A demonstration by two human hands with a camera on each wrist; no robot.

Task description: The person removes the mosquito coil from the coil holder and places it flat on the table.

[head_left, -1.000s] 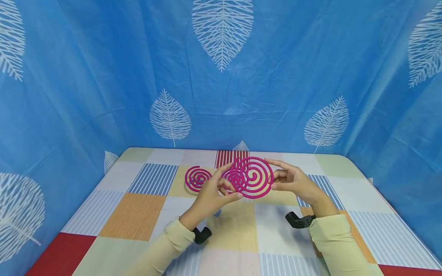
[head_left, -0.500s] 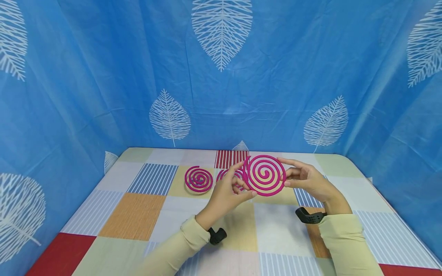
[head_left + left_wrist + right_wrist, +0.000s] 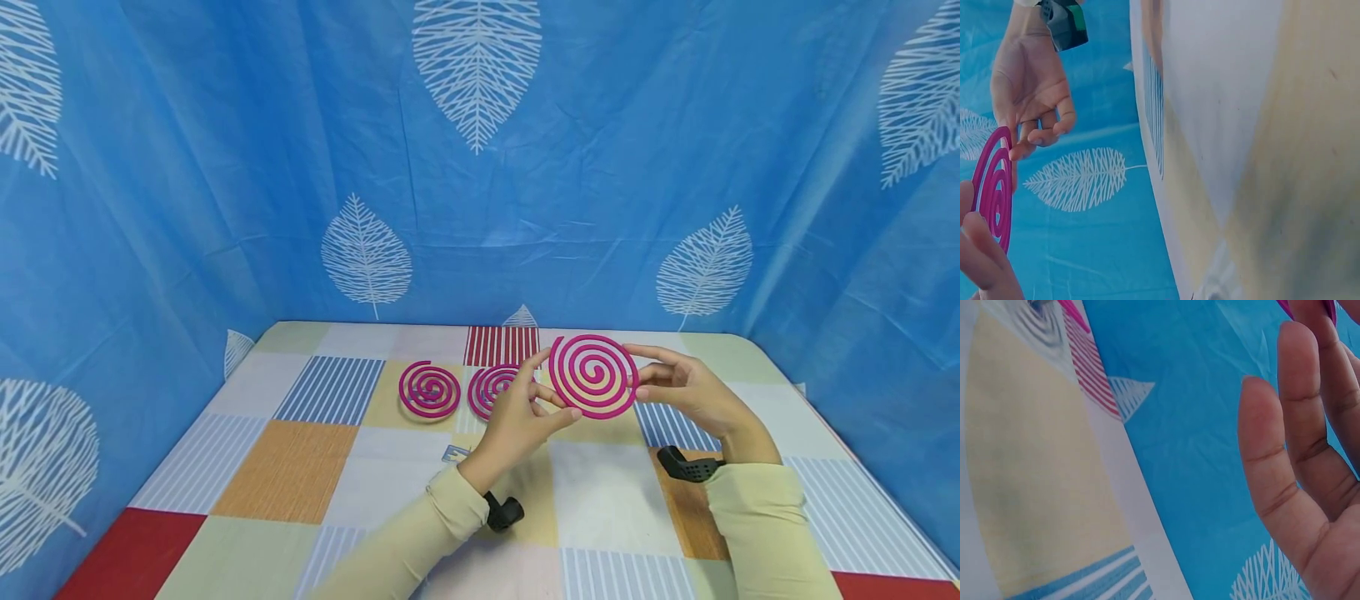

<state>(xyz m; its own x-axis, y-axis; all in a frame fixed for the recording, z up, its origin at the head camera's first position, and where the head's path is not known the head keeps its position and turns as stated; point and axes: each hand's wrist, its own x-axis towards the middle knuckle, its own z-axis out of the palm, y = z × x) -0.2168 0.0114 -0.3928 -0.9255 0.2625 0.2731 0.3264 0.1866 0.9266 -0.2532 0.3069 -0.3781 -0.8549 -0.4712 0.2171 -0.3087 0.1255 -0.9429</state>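
Though held, spiral (image 3: pixel 597 374) (right-wrist view: cropped).

Head camera faces forward-down over the table (image 3: pixel 285 471); 2 close, tilted wrist views share the blue curtain (image 3: pixel 1094 240).

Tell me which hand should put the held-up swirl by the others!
Probably the left hand: it holds the raised spiral on the side nearer the other spirals; the right hand holds the far side.
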